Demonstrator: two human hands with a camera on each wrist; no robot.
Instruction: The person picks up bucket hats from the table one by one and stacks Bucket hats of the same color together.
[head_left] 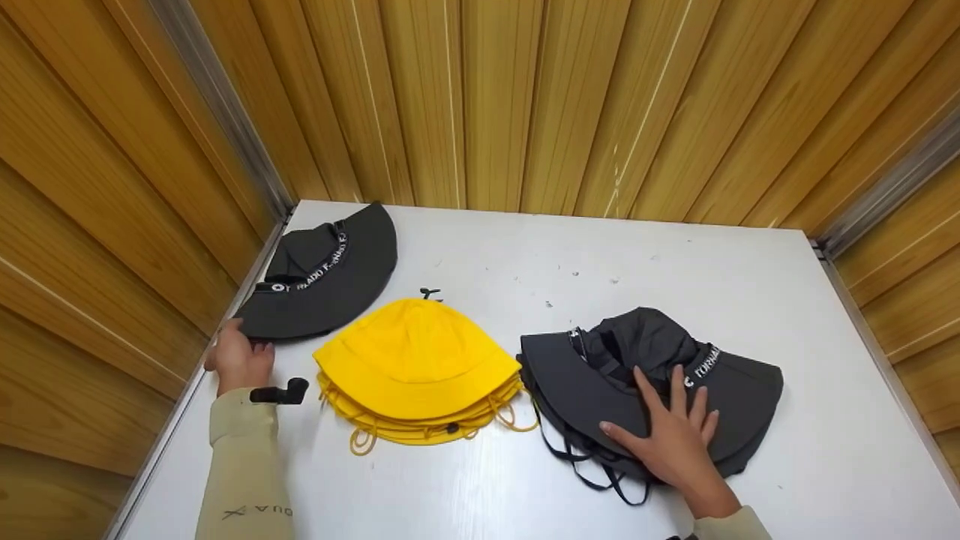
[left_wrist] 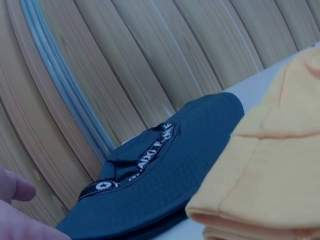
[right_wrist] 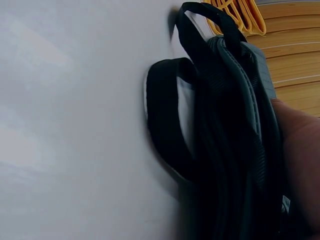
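A dark grey bucket hat (head_left: 352, 277) lies at the back left, its crown sunk inward and a lettered band showing. My left hand (head_left: 244, 358) is at its near left brim corner; in the left wrist view the visible finger stands apart from the brim. My right hand (head_left: 675, 442) rests with spread fingers on a stack of dark grey bucket hats (head_left: 742, 390) at the right. Black straps (right_wrist: 162, 112) hang from that stack in the right wrist view. Between the hands sits a stack of yellow bucket hats (head_left: 420, 352), crown up, with yellow cords dangling.
The hats lie on a white tabletop (head_left: 480, 495) dotted with small specks toward the back. Wood-look panel walls (head_left: 495, 105) enclose it at the back and sides. A small black piece (head_left: 429, 292) shows behind the yellow stack.
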